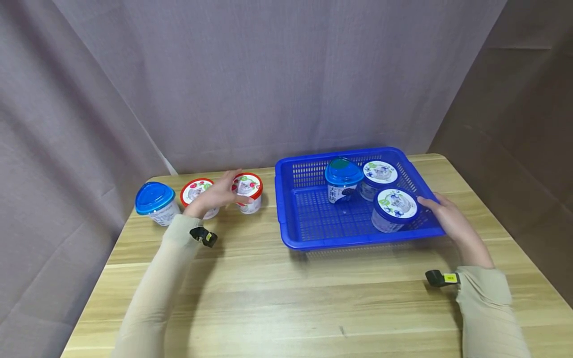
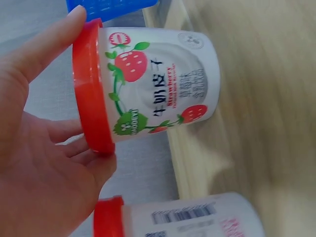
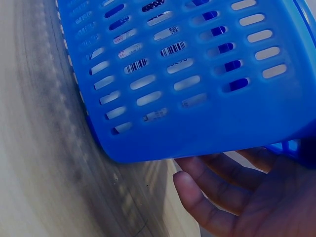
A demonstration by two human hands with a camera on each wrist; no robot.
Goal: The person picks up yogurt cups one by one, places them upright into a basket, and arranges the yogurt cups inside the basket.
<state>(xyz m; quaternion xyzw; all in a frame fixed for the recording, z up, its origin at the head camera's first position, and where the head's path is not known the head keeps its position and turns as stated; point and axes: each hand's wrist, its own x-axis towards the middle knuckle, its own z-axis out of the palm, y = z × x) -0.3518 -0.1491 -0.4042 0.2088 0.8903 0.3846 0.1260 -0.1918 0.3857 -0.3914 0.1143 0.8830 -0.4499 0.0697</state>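
My left hand point(image 1: 219, 194) has its thumb and fingers around the red lid of a white strawberry milk cup point(image 2: 158, 79), which stands upright on the table. Close beside it is another red-lidded cup point(image 1: 197, 190), partly hidden behind that hand. Further left sits a white cup with a domed blue lid point(image 1: 155, 199). At the right side of a blue plastic basket point(image 1: 286, 209), my right hand point(image 1: 452, 219) grips the rim, thumb on top and fingers below. Inside the basket are two blueberry cups point(image 1: 397, 204) and a blue-lidded cup point(image 1: 343, 174).
The wooden table point(image 1: 286, 303) runs under everything. A grey curtain point(image 1: 250, 74) hangs along its back and left, and a brown cloth point(image 1: 515, 149) lines the right side. The basket's left half shows its bare slotted floor.
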